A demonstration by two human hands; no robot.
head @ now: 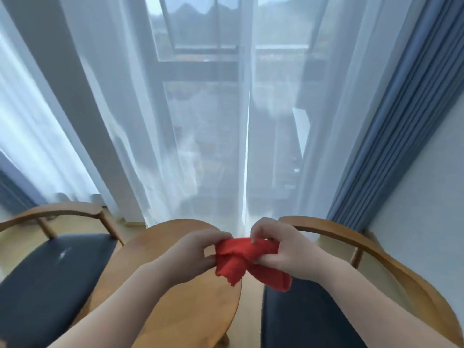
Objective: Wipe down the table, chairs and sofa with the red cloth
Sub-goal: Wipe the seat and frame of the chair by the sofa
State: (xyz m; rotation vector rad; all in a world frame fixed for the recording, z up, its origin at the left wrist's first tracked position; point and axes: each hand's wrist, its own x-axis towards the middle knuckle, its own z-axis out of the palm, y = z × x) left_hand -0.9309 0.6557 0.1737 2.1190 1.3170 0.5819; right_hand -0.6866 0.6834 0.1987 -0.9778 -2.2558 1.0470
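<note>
Nearest us, our left hand (198, 249) and right hand (281, 249) both pinch the crumpled red cloth (247, 259), held above the round wooden table (155, 267); we judge it should be folded into a flat pad before wiping.

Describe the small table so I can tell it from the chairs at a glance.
Start at the sheer white curtain over the window. Just below it, between two wooden chairs, stands the round table, under the left hand. Unlike the left chair and right chair, its top is bare wood, with no dark cushion.
</note>
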